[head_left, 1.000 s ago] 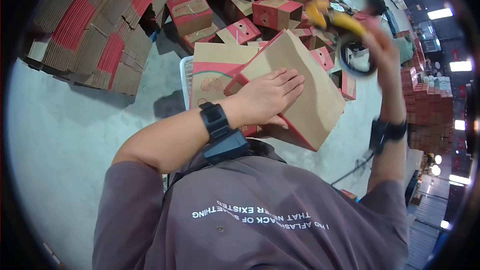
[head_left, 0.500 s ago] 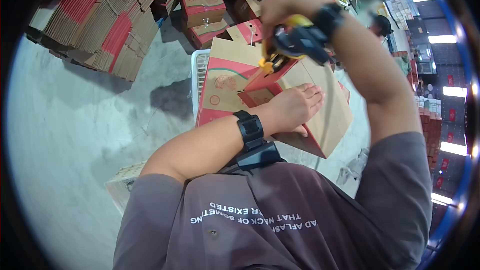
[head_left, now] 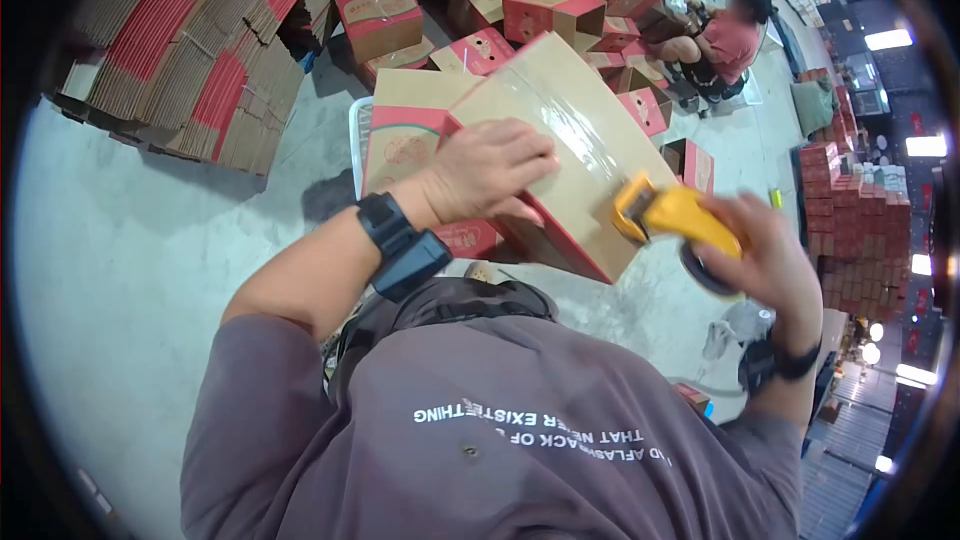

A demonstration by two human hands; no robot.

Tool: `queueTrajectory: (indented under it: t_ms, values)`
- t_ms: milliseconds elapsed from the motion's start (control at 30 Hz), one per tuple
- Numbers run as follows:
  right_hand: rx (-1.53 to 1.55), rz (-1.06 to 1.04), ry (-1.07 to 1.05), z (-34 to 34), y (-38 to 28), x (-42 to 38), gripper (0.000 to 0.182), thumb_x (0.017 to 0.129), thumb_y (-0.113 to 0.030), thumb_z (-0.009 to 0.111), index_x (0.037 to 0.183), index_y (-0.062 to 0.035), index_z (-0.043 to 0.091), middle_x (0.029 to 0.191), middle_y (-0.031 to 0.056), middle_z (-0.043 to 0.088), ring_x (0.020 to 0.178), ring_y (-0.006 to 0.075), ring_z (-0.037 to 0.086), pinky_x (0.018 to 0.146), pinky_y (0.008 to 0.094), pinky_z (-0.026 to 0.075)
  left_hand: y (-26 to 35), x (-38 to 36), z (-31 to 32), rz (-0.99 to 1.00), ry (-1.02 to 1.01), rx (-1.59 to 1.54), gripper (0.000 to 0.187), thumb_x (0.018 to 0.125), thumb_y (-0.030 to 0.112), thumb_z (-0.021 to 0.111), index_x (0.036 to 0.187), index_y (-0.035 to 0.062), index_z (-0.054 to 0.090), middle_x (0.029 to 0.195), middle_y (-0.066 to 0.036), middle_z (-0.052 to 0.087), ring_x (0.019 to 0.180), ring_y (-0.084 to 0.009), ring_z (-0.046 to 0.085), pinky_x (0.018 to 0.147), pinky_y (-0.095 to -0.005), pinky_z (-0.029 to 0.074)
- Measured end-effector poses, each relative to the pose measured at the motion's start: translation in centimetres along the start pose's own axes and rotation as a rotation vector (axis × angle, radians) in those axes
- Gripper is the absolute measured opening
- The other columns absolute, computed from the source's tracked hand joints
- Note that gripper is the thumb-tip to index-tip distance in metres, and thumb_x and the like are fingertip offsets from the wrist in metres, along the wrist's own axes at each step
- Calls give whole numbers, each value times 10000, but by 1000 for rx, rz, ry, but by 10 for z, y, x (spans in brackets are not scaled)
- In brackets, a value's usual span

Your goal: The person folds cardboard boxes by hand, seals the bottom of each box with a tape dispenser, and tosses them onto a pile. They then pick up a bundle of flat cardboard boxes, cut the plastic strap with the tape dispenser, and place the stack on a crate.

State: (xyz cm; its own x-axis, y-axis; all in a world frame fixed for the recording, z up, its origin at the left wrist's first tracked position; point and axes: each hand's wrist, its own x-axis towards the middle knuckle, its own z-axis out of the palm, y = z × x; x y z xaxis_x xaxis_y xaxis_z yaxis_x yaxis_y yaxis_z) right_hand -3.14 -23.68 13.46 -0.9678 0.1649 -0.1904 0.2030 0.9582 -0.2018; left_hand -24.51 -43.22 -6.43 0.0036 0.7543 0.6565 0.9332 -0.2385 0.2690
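Note:
My right hand [head_left: 755, 250] is wrapped round a yellow tape dispenser [head_left: 690, 218], whose head touches the lower right part of a cardboard box [head_left: 560, 130]. A strip of clear tape [head_left: 575, 130] runs across the box's tan face. My left hand [head_left: 490, 168] grips the box's left edge, fingers bent over onto the tan face and thumb below. Under and left of this tilted box lies red and tan cardboard [head_left: 405, 145], resting on a white plastic crate [head_left: 361, 140].
Stacks of flat cardboard [head_left: 170, 50] stand at the upper left. Several red boxes [head_left: 380, 15] lie piled beyond the crate. Another person [head_left: 728, 45] sits at the upper right. Red stacked boxes [head_left: 850, 220] stand at the far right.
My right hand has swung from above the box to its lower right with the dispenser. The box's taped face has turned toward the camera, and my left hand has moved left onto its edge.

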Motion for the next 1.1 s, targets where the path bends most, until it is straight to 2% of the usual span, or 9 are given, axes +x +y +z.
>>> queueTrajectory:
  t_ms: [200,267,300,400,533,633,767,867,1100]
  values:
    - [54,220,-387,116,82,-76,412,720,-302,706,1065,-84,653,840,159,605,809,343,597,727,429,476,15,13,5,-19,-65,-31,598,649,428,724,1110,72,589,1089,-80,559,1007,-293,545,859,-388,466]
    - [190,136,125,189,75,-42,389,757,-299,672,1087,-95,634,875,182,596,766,375,589,705,456,478,27,18,7,-106,-75,46,577,661,395,742,1109,66,589,1102,-87,553,1013,-298,538,873,-394,458]
    - [94,164,54,212,78,-26,410,748,-280,671,1127,-130,625,899,161,575,795,352,599,700,432,498,31,19,2,-102,-90,57,577,661,395,742,1109,66,589,1102,-87,553,1013,-298,538,873,-394,458]
    - [60,263,-45,197,81,-12,406,738,-275,668,1113,-124,628,915,163,581,813,351,612,722,424,507,20,19,-19,-169,-197,-8,542,738,329,730,1179,60,567,1175,-111,542,1102,-303,514,927,-383,441]
    - [60,156,-16,133,103,-2,377,737,-302,647,1064,-114,645,944,153,632,860,325,631,746,420,514,-5,6,-42,-570,97,21,537,850,216,638,1339,69,472,1392,-129,403,1279,-281,409,1007,-348,391]
    - [-193,159,-8,81,121,27,374,734,-337,643,1016,-91,650,859,149,651,863,324,633,746,425,508,25,-11,-59,-831,-321,-582,574,810,221,682,1339,116,487,1285,-113,452,1136,-279,509,959,-369,425]
    - [-337,230,161,10,138,91,419,738,-411,643,979,-68,662,864,151,663,845,324,643,737,407,505,59,11,-60,-41,-422,-30,521,757,415,703,1164,109,589,1202,-120,517,1113,-328,508,987,-439,406]
    - [-193,97,410,-18,118,143,466,736,-457,654,966,-52,676,888,164,674,836,301,658,731,395,505,49,28,-16,147,-296,-146,632,724,557,630,1137,82,580,1310,-111,499,1229,-299,448,1025,-433,374]
    - [-202,111,-367,33,9,279,484,732,-431,692,1013,-37,690,930,126,682,848,270,643,761,352,488,58,11,23,123,-183,-213,752,689,563,636,1224,45,534,1315,-109,499,1248,-276,437,1030,-400,370]
